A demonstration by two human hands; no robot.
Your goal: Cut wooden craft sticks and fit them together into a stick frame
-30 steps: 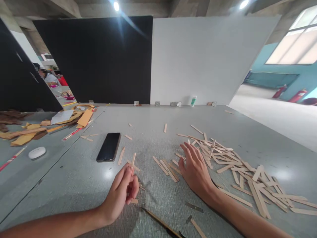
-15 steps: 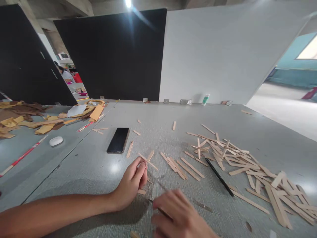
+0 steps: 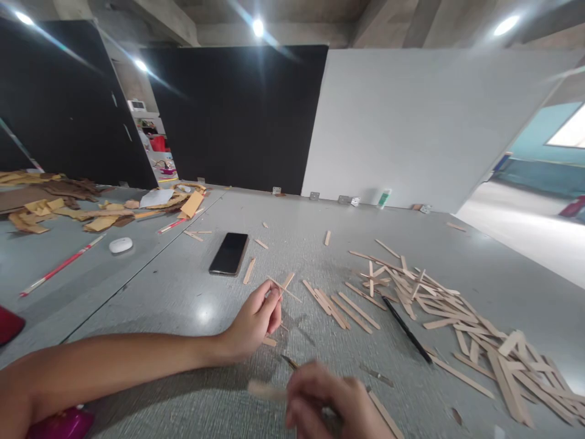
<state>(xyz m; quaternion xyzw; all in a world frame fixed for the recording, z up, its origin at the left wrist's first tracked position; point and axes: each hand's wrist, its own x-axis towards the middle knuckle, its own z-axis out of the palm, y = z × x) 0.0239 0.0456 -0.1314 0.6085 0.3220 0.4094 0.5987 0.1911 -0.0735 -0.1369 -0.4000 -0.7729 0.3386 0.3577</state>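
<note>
My left hand (image 3: 256,317) is closed in a pinch on small wooden craft sticks (image 3: 287,283) that cross each other, held a little above the table. Below and to the right, my right hand (image 3: 329,402) curls around a thin, dark, pointed tool (image 3: 289,362), its tip aimed up and left. The tool looks like a craft knife, but most of it is hidden by the fingers. Left of these fingers is a pale wooden stick (image 3: 267,390), smeared by motion; I cannot tell whether it is held. Another short stick piece (image 3: 269,342) lies under my left hand.
A phone (image 3: 229,253) lies beyond my left hand. Loose craft sticks (image 3: 475,323) are heaped at right, with a black pen (image 3: 406,329) beside them. Torn cardboard (image 3: 95,213), a red-and-white pencil (image 3: 61,266) and a white case (image 3: 120,245) are at left. Panels (image 3: 237,122) stand behind.
The view has tipped upward and shifted left. My right hand has turned, and a blurred stick now shows beside it. My left hand keeps its pinch on the crossed sticks.
</note>
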